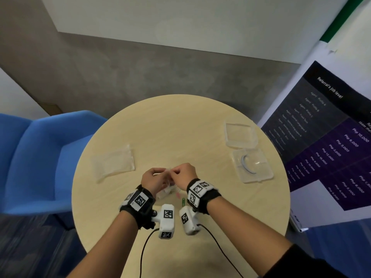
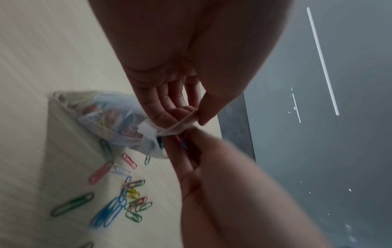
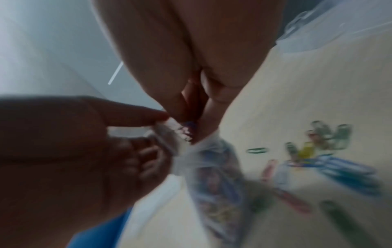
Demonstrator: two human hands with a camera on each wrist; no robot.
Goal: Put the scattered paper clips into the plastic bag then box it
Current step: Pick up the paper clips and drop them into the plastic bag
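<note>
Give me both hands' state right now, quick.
Left hand: fingers pinch the mouth of the plastic bag, holding it up.
Right hand: fingers pinch a few paper clips at the bag's mouth.

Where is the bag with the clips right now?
The plastic bag hangs over the table's near centre, its mouth pinched by both hands, loose paper clips beneath it.

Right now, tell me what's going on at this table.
A person is filling a small plastic bag with coloured paper clips. The left hand pinches the bag's mouth, and the right hand pushes a few clips in. More loose clips lie on the round table. A clear box and its lid wait open at the right edge.
</note>
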